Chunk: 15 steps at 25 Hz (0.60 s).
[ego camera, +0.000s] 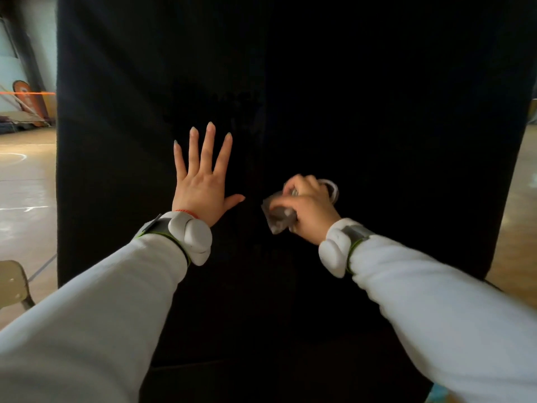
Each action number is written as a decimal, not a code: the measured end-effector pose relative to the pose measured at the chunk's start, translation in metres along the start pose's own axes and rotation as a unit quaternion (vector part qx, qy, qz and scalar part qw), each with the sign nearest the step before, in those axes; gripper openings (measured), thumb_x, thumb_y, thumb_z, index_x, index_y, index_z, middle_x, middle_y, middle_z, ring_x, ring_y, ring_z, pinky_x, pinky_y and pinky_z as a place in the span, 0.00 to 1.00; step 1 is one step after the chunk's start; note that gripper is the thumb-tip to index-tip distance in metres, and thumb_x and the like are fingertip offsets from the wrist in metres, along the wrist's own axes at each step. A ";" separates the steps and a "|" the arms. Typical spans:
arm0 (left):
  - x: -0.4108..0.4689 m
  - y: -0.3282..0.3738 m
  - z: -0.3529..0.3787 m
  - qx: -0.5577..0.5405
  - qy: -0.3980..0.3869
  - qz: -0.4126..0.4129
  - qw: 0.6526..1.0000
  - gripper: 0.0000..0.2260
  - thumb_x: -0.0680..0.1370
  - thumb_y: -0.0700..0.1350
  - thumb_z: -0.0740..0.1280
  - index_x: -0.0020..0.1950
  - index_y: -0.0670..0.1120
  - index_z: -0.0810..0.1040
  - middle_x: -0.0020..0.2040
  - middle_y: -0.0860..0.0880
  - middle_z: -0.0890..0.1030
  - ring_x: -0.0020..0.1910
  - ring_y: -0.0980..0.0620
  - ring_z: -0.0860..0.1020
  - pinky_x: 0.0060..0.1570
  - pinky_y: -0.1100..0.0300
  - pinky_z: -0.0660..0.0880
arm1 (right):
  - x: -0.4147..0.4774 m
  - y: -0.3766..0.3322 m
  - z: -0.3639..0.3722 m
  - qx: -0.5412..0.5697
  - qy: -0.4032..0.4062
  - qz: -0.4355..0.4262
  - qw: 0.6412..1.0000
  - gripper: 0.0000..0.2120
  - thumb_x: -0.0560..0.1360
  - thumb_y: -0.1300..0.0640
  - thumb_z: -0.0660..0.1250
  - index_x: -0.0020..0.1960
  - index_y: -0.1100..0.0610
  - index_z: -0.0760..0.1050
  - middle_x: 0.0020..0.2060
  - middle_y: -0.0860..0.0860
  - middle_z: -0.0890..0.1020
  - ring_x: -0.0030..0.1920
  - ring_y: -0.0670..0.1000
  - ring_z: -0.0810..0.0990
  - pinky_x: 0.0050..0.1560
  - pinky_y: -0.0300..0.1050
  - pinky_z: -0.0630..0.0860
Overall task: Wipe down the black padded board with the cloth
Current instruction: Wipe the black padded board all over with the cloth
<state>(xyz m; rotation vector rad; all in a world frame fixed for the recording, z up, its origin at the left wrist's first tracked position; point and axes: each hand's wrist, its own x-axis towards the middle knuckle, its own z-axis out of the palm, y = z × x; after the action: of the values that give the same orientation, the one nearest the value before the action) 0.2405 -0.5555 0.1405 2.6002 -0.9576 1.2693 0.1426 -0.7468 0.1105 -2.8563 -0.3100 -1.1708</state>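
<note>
Black padded board (377,112) stands upright; cloth (277,215) bunched at its middle, prob. touching it. Right grip (308,210) curled round cloth; left grip (203,184) flat on board, fingers spread, holding nothing. Best, IMO: brace w/ left, wipe long overlapping strokes edge to edge, even pressure.

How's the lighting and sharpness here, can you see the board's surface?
Head view: the board is nearly black, surface detail lost; the left hand is sharp and well lit; the right hand and cloth are blurred; the floor at left is brightly lit.
</note>
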 end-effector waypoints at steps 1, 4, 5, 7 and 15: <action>0.000 -0.001 -0.001 0.002 -0.011 -0.001 1.000 0.50 0.70 0.60 0.69 0.74 0.48 0.35 0.76 0.41 0.37 0.73 0.39 0.35 0.69 0.41 0.33 | -0.009 -0.001 0.001 0.002 -0.019 -0.017 1.000 0.16 0.58 0.61 0.75 0.45 0.51 0.82 0.44 0.54 0.76 0.45 0.59 0.73 0.43 0.58 0.72; 0.000 -0.003 0.000 0.002 -0.024 0.004 1.000 0.51 0.70 0.59 0.70 0.73 0.49 0.32 0.75 0.41 0.35 0.73 0.40 0.33 0.69 0.40 0.33 | 0.015 0.001 -0.028 0.036 0.058 0.011 0.998 0.14 0.62 0.62 0.66 0.46 0.53 0.83 0.44 0.56 0.77 0.44 0.60 0.74 0.44 0.59 0.73; -0.001 -0.003 0.001 -0.001 -0.023 0.003 1.000 0.51 0.70 0.59 0.70 0.73 0.49 0.32 0.75 0.41 0.35 0.73 0.40 0.33 0.68 0.41 0.33 | 0.032 0.001 -0.041 0.031 0.106 0.038 0.993 0.16 0.62 0.63 0.64 0.48 0.54 0.82 0.46 0.56 0.77 0.46 0.60 0.73 0.47 0.58 0.72; -0.002 -0.002 0.002 -0.001 -0.017 0.002 1.000 0.51 0.70 0.59 0.70 0.73 0.49 0.32 0.76 0.41 0.36 0.73 0.40 0.34 0.68 0.41 0.32 | 0.062 -0.002 -0.059 0.014 0.167 0.083 0.982 0.18 0.64 0.63 0.65 0.52 0.52 0.81 0.50 0.55 0.75 0.50 0.59 0.71 0.52 0.53 0.68; -0.015 -0.001 0.008 -0.005 -0.006 0.010 1.000 0.47 0.71 0.58 0.69 0.76 0.48 0.40 0.76 0.41 0.39 0.74 0.39 0.37 0.70 0.41 0.35 | 0.010 0.000 0.004 0.002 0.099 0.031 0.995 0.17 0.61 0.62 0.75 0.48 0.51 0.81 0.48 0.52 0.75 0.50 0.55 0.70 0.48 0.47 0.62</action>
<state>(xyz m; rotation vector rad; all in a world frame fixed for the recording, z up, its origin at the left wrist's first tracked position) 0.2401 -0.5499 0.1248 2.6009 -0.9907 1.2511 0.1525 -0.7443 0.1144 -2.6944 -0.2146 -1.4241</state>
